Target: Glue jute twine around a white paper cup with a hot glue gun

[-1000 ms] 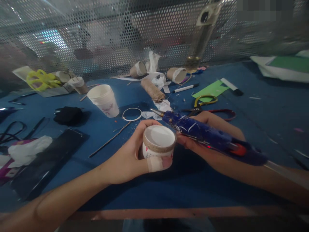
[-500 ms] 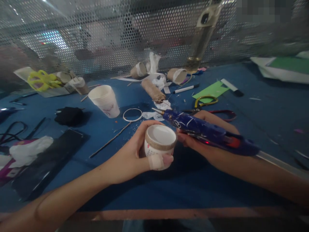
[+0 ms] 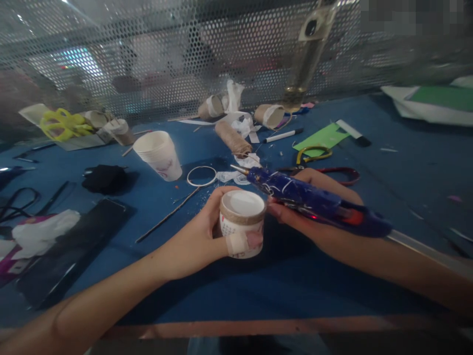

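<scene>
My left hand (image 3: 207, 236) is wrapped round a white paper cup (image 3: 242, 224) with a brown twine band just under its rim. A bandage covers the thumb, which presses on the cup's near side. In my right hand (image 3: 295, 212) is a dark blue hot glue gun (image 3: 303, 197), its metal nozzle pointing left above the cup's far side. A small red light glows on the gun, and a clear glue stick (image 3: 417, 246) sticks out of its back. The right fingertips are close to the cup's right side; whether they touch it I cannot tell.
Stacked paper cups (image 3: 158, 154), a white ring (image 3: 201, 175) and a thin stick (image 3: 168, 215) lie left of centre. Beyond are a twine roll (image 3: 232, 139), a marker (image 3: 283, 135) and yellow-handled pliers (image 3: 314, 153). A dark phone-like slab (image 3: 70, 251) lies left, and a perforated metal screen (image 3: 166, 64) stands behind.
The paper cup has turned slightly in my left hand, showing more printed marks on its left side. The glue gun has stayed almost in place.
</scene>
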`<act>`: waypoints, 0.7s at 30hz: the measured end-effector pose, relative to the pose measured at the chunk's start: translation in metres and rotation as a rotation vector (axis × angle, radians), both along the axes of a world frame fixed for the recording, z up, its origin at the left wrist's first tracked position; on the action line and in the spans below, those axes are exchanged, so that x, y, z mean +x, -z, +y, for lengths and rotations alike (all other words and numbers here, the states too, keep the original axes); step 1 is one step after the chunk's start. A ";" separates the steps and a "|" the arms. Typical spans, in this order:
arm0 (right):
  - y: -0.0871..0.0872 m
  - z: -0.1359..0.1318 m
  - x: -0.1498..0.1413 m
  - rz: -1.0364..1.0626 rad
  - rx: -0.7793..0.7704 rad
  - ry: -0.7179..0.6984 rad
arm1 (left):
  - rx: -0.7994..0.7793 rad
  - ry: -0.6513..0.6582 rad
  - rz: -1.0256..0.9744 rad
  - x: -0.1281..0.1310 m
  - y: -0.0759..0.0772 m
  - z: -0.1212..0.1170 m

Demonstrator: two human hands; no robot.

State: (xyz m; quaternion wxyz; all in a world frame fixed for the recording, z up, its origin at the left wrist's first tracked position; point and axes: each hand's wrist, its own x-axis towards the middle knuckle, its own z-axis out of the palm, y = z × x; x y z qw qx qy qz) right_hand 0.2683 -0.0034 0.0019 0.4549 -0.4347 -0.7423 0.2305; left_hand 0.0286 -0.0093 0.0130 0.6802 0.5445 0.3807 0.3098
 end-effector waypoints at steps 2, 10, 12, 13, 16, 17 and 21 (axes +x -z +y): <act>-0.002 -0.001 0.000 -0.010 0.010 0.000 | -0.005 -0.008 -0.034 0.000 0.001 0.001; -0.005 0.001 0.000 0.025 0.026 -0.064 | 0.023 0.000 -0.129 -0.004 0.007 0.003; -0.003 0.001 0.001 0.044 0.029 -0.078 | 0.017 0.004 -0.143 -0.004 0.007 0.003; -0.003 0.002 0.001 0.052 0.025 -0.083 | 0.015 0.004 -0.148 -0.004 0.006 0.003; -0.002 0.001 0.002 0.072 0.024 -0.108 | 0.030 0.004 -0.137 -0.003 0.004 0.004; -0.002 0.001 0.002 0.074 0.026 -0.120 | 0.036 0.006 -0.128 -0.002 0.003 0.004; -0.003 0.000 0.002 0.075 0.015 -0.121 | 0.036 -0.013 -0.111 -0.002 0.003 0.004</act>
